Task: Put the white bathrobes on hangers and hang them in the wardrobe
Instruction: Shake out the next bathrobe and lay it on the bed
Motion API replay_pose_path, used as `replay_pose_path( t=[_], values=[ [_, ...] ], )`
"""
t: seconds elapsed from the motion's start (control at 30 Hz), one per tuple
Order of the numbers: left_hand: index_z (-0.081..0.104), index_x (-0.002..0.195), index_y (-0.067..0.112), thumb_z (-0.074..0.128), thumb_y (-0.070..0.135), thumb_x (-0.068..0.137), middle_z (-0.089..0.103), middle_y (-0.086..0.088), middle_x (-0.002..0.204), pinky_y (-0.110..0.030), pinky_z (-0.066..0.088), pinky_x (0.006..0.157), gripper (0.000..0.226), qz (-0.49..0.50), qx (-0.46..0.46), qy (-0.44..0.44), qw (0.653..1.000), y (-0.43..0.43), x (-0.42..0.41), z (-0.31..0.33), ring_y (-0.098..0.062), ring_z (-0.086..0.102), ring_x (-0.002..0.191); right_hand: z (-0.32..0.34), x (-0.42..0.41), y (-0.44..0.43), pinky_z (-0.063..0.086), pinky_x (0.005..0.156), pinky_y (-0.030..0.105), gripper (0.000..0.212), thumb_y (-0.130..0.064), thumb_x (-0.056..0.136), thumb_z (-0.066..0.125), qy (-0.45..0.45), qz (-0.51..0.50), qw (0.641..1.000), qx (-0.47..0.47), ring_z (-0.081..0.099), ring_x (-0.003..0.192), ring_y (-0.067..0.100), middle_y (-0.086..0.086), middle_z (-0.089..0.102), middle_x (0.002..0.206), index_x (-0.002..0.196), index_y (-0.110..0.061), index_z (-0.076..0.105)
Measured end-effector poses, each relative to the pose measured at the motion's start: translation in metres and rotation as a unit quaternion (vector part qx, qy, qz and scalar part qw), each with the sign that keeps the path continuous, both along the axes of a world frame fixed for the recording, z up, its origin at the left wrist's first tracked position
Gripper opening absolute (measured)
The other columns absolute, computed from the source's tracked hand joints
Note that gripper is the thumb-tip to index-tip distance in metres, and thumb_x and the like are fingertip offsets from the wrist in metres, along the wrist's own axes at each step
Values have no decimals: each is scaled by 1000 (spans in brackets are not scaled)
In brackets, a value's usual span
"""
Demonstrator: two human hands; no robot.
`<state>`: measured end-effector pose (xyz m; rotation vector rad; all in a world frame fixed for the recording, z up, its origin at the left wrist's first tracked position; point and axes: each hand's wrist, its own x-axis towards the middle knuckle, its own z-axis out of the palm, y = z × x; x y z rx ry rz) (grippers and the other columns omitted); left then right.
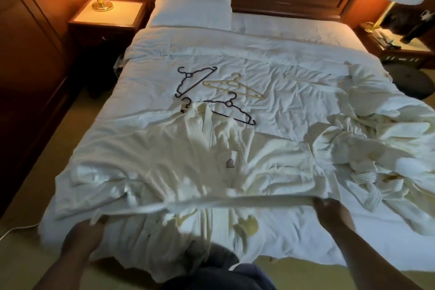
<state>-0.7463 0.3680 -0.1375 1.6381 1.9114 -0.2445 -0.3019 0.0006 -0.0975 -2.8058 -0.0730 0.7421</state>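
A white bathrobe (179,155) lies spread face up on the bed, a black hanger hook (186,103) showing at its collar. Its white belt (235,203) is stretched taut across the robe's waist. My left hand (90,231) grips the belt's left end at the bed's front edge. My right hand (329,209) grips the right end. A second crumpled bathrobe (376,146) lies heaped on the right of the bed. Loose hangers lie beyond the collar: two black ones (195,80) (233,110) and a beige one (233,86).
The bed (282,54) has a white duvet and a pillow (190,10) at the wooden headboard. Nightstands with lit lamps stand at left (106,19) and right (400,40). Dark wood panelling (30,66) runs along the left. No wardrobe is in view.
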Motion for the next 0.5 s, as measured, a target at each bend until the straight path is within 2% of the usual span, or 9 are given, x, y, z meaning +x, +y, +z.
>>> replay_pose_path(
  t=[0.03,0.1,0.17,0.2,0.27,0.33,0.43,0.5],
  values=[
    [66,118,-3,42,53,100,64,-28,118,-42,45,84,64,30,-5,13,999,2,-11,1,-40,60,104,5,10,-12,47,83,38,47,-47,100,41,-45,-24,998,-22,64,97,35,20,70,109,102,-11,70],
    [67,115,-4,39,55,100,64,-28,115,-42,45,82,67,75,8,-15,997,-4,-13,2,-40,60,100,9,14,-16,45,81,38,46,-47,99,41,-59,-33,998,-7,64,100,38,21,70,107,95,-11,69],
    [67,110,-4,44,47,101,67,-27,108,-40,45,81,57,72,32,-62,995,-24,6,10,-40,62,97,13,6,1,42,73,33,43,-49,98,47,-25,-28,998,51,67,92,35,19,73,99,87,-12,67],
    [68,108,-4,50,41,101,69,-26,103,-38,47,81,49,61,28,-107,992,-37,20,14,-39,64,94,15,-1,7,41,67,30,42,-49,96,53,10,-31,996,89,68,81,31,15,73,88,85,-12,68],
    [70,91,-2,60,33,97,73,-17,76,-36,51,73,38,14,-12,-167,986,-69,46,25,-34,67,77,24,-19,18,36,54,28,37,-46,86,67,144,-40,971,187,56,52,22,6,63,60,80,-10,68],
    [68,74,4,66,35,93,68,-10,56,-33,49,63,36,-63,-50,-202,976,-104,69,38,-26,65,59,33,-43,16,34,52,31,31,-36,87,69,263,1,932,249,49,51,20,9,54,58,80,-6,67],
    [64,74,12,69,42,89,68,-9,60,-38,53,75,34,-183,-89,-225,953,-153,90,43,-17,65,59,36,-81,13,45,57,29,22,-26,95,65,346,68,895,271,58,62,19,8,66,70,85,-7,72],
    [60,79,25,68,44,90,67,-3,66,-32,51,79,24,-264,-104,-212,935,-185,99,39,-11,65,70,29,-103,8,45,56,25,22,-29,92,69,378,81,884,262,58,62,16,4,65,70,79,-11,72]
  ],
)
